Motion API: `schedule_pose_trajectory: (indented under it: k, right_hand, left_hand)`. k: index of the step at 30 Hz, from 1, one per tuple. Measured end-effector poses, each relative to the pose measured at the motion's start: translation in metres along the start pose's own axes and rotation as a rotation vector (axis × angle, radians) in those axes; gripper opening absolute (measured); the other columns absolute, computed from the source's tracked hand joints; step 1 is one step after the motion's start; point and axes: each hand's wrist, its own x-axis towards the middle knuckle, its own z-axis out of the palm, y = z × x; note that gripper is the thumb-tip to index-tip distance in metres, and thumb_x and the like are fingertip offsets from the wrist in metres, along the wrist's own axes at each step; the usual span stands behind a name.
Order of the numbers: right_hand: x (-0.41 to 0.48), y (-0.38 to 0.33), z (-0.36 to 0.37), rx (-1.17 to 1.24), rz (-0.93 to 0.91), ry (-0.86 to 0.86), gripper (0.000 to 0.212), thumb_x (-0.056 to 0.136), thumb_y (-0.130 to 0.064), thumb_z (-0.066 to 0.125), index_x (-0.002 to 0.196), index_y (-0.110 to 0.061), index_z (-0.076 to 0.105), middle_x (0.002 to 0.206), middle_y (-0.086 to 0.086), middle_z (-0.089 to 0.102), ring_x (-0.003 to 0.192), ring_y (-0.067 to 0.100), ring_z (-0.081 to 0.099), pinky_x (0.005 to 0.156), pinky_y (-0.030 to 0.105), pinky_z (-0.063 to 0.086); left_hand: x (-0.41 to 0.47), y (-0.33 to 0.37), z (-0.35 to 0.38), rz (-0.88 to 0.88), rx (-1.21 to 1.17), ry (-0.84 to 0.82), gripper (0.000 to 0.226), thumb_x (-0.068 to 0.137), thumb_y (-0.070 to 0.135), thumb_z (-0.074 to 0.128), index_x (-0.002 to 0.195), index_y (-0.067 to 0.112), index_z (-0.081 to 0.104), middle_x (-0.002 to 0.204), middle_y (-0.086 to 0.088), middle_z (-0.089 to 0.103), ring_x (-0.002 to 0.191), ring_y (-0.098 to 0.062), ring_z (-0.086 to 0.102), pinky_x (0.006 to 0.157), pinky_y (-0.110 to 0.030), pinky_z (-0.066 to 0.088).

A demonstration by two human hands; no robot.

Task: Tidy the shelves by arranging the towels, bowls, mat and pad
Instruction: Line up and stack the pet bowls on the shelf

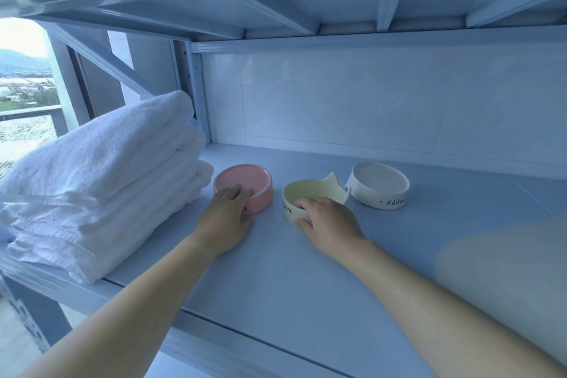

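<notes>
**Both hands on bowls at mid-shelf**

We reach over the shelf board (306,279), which lies open from its front edge to the bowls and behind them to the tiled wall. The stack of folded white towels (101,181) fills the left end. A blurred pale roll (506,279) crowds the right front. The white bowl (379,186) stands apart at the right. Our right hand (328,221) grips the cream cat-eared bowl (310,190), fingers curled inside its near rim. Our left hand (225,221) likewise grips the pink bowl (245,182), just beside the towels.
</notes>
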Motion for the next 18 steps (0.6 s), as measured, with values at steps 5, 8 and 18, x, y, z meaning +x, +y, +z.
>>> schedule_pose_trajectory:
  k: [5,8,18]
  right_hand:
    - [-0.003,0.002,0.005,-0.003,-0.042,0.031,0.031,0.092,-0.026,0.051,0.121,-0.016,0.052,0.123,-0.002,0.054,0.116,0.021,0.046,0.081,0.031,0.042]
    - [-0.004,-0.003,0.004,0.064,-0.126,0.094,0.039,0.09,-0.025,0.055,0.127,-0.016,0.051,0.136,-0.003,0.045,0.123,0.018,0.04,0.093,0.025,0.036]
    - [-0.01,-0.018,0.009,0.006,-0.284,-0.077,0.052,0.095,-0.033,0.045,0.142,-0.016,0.031,0.153,-0.001,0.026,0.141,0.013,0.018,0.116,0.037,0.008]
  left_hand:
    - [-0.022,0.011,-0.001,0.02,-0.029,0.08,0.051,0.09,0.028,0.047,0.14,0.02,0.036,0.144,-0.004,0.035,0.131,-0.024,0.029,0.101,-0.033,0.033]
    - [-0.038,0.021,-0.004,0.032,-0.051,0.115,0.049,0.09,0.029,0.046,0.138,0.023,0.04,0.142,-0.002,0.039,0.13,-0.022,0.03,0.103,-0.036,0.031]
    - [-0.044,0.017,-0.007,-0.218,-0.305,0.072,0.115,0.058,0.058,0.076,0.146,0.022,0.011,0.152,-0.012,0.01,0.14,-0.029,0.013,0.109,-0.047,0.028]
